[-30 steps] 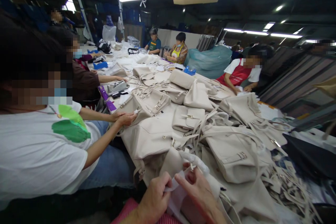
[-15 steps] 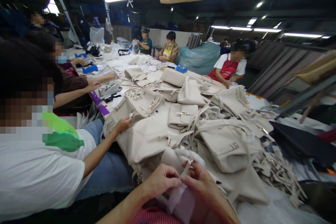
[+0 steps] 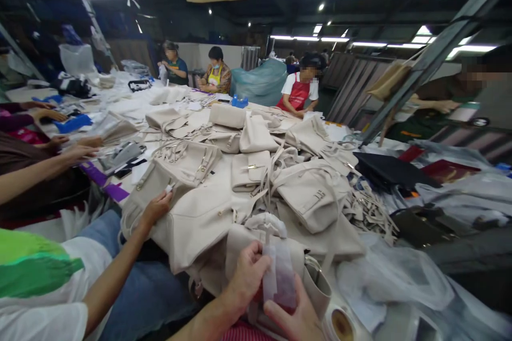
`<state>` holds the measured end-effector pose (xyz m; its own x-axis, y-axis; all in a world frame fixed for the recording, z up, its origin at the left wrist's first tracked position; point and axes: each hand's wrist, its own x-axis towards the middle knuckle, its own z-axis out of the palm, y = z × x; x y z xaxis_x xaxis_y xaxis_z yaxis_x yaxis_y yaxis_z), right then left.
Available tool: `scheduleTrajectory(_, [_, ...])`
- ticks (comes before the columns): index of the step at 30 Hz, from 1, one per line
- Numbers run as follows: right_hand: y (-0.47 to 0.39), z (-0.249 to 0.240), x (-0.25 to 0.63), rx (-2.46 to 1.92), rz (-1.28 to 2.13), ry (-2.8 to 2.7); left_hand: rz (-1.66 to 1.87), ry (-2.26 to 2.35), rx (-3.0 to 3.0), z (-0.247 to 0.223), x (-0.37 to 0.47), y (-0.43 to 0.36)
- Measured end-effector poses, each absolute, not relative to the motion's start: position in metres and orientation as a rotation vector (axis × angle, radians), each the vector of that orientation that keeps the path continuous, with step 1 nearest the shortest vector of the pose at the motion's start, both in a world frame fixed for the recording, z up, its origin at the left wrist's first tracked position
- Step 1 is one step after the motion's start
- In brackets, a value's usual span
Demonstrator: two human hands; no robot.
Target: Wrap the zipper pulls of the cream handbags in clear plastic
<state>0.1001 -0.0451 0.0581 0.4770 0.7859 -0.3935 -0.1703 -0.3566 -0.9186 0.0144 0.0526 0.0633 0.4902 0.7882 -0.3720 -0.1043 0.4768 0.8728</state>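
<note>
Translucent sheet, below the wrapped handle: the left hand pinches its left edge; the right hand, thumb and forefinger wide, brackets its lower end.

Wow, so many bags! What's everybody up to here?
The left hand pinches a thin, see-through sheet in front of a cream bag with a wrapped handle. The right hand is at the sheet's lower end, its grip partly hidden. Beside them, a neighbour's hand holds something small and white by another bag. More cream bags lie piled on the table, with other people seated around it.
</note>
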Motion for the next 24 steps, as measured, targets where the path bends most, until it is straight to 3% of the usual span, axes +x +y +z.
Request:
scheduleTrajectory(16, [-0.054,0.043,0.082,-1.175,1.137,0.024,0.583,0.889,0.699,0.086,0.024,0.042])
scheduleTrajectory(24, [-0.061,0.047,0.082,-1.356,0.933,-0.141,0.731,0.976,0.763,0.077,0.03,0.048])
